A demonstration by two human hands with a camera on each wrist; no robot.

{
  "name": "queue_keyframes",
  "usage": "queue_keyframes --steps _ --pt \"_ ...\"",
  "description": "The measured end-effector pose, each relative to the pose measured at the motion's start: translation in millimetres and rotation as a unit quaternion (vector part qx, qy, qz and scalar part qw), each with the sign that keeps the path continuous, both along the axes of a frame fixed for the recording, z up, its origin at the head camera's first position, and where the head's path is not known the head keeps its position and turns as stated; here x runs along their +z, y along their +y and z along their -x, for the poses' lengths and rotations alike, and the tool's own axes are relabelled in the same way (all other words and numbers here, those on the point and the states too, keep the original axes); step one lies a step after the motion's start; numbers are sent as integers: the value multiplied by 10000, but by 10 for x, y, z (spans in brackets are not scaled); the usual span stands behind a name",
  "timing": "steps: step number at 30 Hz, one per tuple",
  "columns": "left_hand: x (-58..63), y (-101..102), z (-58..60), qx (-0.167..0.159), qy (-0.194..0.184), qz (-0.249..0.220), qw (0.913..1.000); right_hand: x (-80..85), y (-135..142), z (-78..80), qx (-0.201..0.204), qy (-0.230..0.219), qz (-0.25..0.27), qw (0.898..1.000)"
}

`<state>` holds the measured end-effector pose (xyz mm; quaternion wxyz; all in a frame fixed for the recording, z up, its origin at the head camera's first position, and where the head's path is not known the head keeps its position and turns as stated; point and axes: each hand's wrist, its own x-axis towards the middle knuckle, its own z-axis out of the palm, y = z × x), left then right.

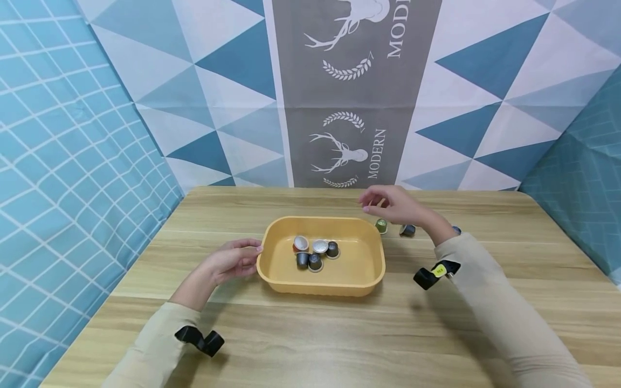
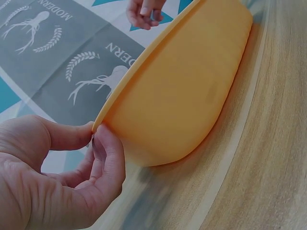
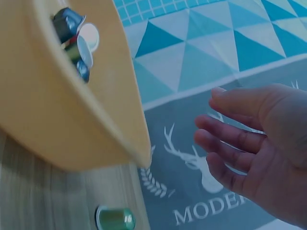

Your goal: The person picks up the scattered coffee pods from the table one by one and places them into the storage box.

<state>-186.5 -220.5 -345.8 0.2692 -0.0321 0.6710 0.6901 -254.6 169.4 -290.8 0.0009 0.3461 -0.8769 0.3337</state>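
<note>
A yellow plastic tub [image 1: 317, 289] stands on the table with several coffee capsules in it, some dark [image 1: 315, 262] and some showing pale lids [image 1: 320, 246]. At the tub's left end, my left hand [image 1: 237, 260] pinches the rim between thumb and fingers, plain in the left wrist view [image 2: 79, 177]. My right hand [image 1: 395, 205] hovers past the tub's far right corner, fingers loosely bent and holding nothing. Nearest to it on the table lies a green capsule [image 1: 381, 226], which the right wrist view also catches [image 3: 116, 219]. A dark capsule [image 1: 407, 230] lies under the right wrist.
Another capsule [image 1: 456, 230] is partly hidden behind the right forearm. The wood-grain table [image 1: 310, 339] ends at a patterned cloth wall [image 1: 339, 108] at the back. Blue checked cloth [image 1: 73, 178] hangs on the left and teal cloth [image 1: 577, 161] on the right.
</note>
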Motion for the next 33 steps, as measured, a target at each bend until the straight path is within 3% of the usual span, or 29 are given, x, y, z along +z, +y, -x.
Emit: queue_keyframes --steps 14,33 --pt "14 21 -25 -51 -3 -52 10000 -173 380 -63 -401 -121 -70 9991" --pt "21 16 -43 40 18 -95 9999 -466 717 -72 -852 59 -89 9963"
